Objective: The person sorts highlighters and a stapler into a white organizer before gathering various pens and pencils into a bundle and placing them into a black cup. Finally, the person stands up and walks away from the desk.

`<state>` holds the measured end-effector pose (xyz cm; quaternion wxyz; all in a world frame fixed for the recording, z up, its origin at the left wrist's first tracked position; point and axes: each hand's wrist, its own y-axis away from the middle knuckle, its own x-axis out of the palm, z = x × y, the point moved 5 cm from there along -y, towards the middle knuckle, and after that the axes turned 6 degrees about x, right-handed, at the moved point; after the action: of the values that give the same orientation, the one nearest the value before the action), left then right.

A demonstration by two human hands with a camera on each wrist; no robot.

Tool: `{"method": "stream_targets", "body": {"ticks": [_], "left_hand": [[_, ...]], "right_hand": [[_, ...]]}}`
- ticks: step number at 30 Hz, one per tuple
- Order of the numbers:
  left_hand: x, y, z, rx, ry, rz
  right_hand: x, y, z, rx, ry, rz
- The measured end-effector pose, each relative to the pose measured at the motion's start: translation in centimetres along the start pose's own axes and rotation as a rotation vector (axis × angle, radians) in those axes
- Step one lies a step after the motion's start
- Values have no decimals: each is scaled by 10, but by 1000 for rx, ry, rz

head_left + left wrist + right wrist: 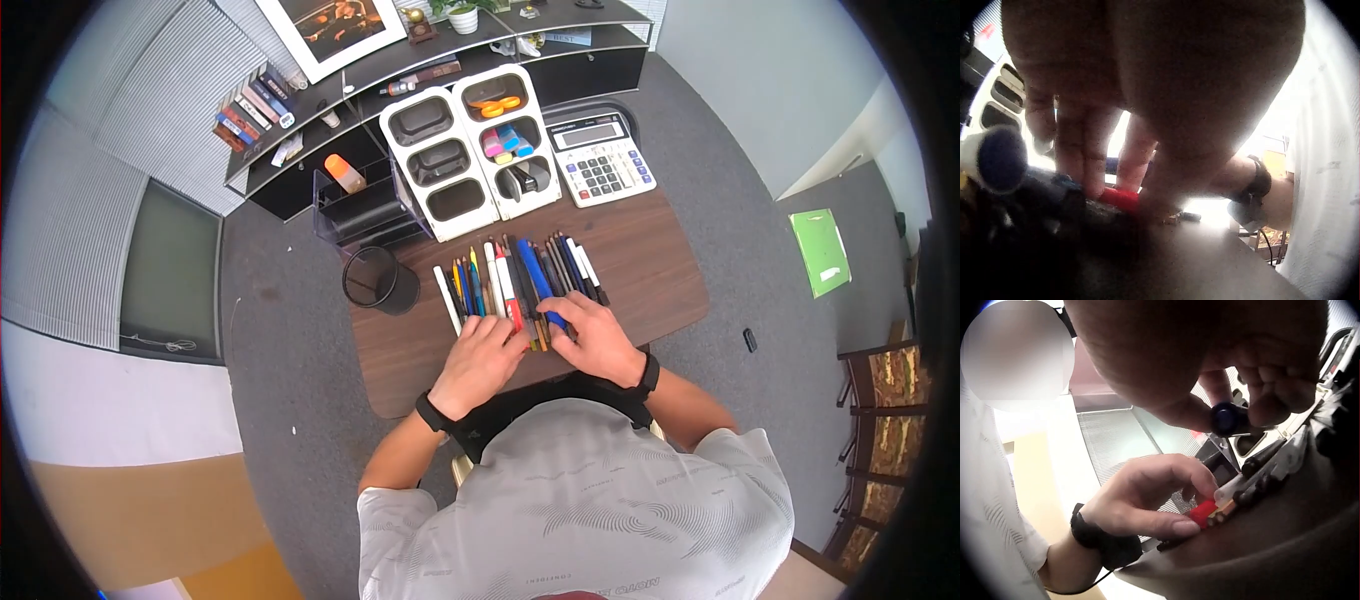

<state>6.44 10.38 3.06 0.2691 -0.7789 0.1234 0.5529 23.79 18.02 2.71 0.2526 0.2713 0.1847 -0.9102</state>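
A row of pens, pencils and markers lies side by side on the brown table point(650, 240). My right hand point(596, 335) pinches the near end of a thick blue marker point(533, 265) between thumb and fingers; its round end point(1227, 419) shows in the right wrist view. Over the left part of the row is my left hand point(474, 362), its thumb and fingertips about the red end point(1203, 514) of a white-and-red marker point(503, 270). In the left wrist view the same red piece point(1120, 198) sits under the fingers. White pens point(590, 270) lie at the row's right end.
A black mesh pen cup point(402, 292) stands at the left. Behind the row is a white organizer point(449, 222) with orange scissors point(497, 106), highlighters and a tape dispenser. A calculator point(603, 172) lies at the back right, and a dark desk holder point(360, 215) at the back left.
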Motion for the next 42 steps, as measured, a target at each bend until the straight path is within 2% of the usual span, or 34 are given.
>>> {"method": "stream_targets", "body": {"ticks": [3, 6, 11, 20, 26, 29, 32, 42], "left_hand": [[-1, 1, -3, 2, 28, 3], [0, 4, -3, -5, 18, -1], [5, 7, -1, -5, -53, 54], [0, -2, -8, 38, -111, 51], [-3, -3, -10, 94, -71, 11], [-11, -5, -9, 90, -13, -133], [-14, -6, -6, 41, 32, -174], [-8, -11, 0, 34, 161, -192]], "right_hand": [[6, 2, 4, -10, 26, 59], [13, 5, 8, -62, 89, 58], [16, 4, 9, -60, 89, 52], [12, 4, 10, -45, 81, 62], [10, 6, 11, -54, 72, 53], [8, 9, 11, -51, 58, 63], [7, 11, 11, -34, 25, 72], [4, 10, 14, -77, -114, 40]]}}
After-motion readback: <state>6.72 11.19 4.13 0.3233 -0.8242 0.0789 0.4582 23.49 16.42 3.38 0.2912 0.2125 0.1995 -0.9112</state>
